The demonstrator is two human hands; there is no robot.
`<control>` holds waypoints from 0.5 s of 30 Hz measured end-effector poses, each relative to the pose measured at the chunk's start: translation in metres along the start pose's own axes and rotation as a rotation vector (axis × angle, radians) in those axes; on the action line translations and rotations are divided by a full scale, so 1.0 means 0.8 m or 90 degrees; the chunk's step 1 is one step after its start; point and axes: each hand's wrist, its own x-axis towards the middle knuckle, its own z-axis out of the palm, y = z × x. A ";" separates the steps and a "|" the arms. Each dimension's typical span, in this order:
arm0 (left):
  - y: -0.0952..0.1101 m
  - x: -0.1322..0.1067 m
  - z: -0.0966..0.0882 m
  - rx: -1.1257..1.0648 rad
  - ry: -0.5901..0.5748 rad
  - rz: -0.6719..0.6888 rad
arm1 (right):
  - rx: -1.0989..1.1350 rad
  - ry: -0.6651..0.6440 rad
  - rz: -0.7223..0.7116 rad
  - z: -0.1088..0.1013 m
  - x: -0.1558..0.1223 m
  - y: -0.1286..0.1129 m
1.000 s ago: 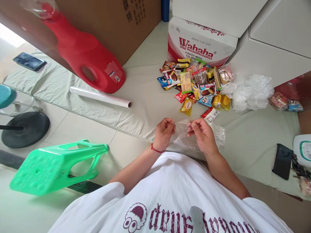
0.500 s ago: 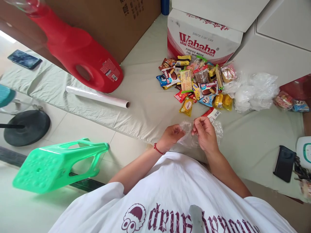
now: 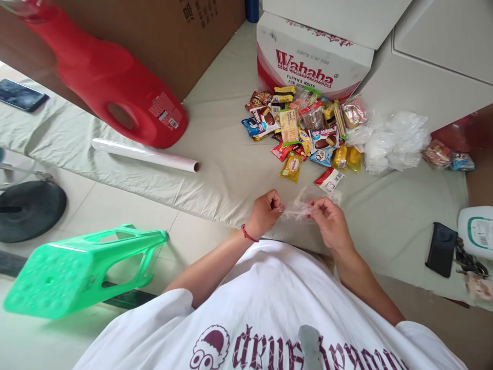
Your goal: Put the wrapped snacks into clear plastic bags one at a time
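Pale cloth-covered surface (image 3: 225, 182); left hand (image 3: 264, 214) and right hand (image 3: 331, 221), fingers pinching clear plastic film (image 3: 296, 209); likely light, limp, slippery; best held by opposite edges.

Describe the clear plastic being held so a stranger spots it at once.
Start at the big Wahaha box; snack packets lie before it. Nearer the camera, the left hand and right hand pinch the clear plastic. Unlike the bunched whitish plastic right of the packets, this piece is held.
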 end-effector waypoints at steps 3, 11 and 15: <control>-0.001 0.004 -0.018 0.096 -0.027 0.013 | 0.076 0.010 0.078 -0.017 0.002 -0.019; -0.002 0.004 -0.041 -0.223 -0.043 -0.163 | 0.288 -0.132 0.295 -0.063 -0.009 -0.036; 0.005 -0.005 -0.031 -0.487 -0.050 -0.238 | 0.344 -0.063 0.280 -0.082 0.008 -0.020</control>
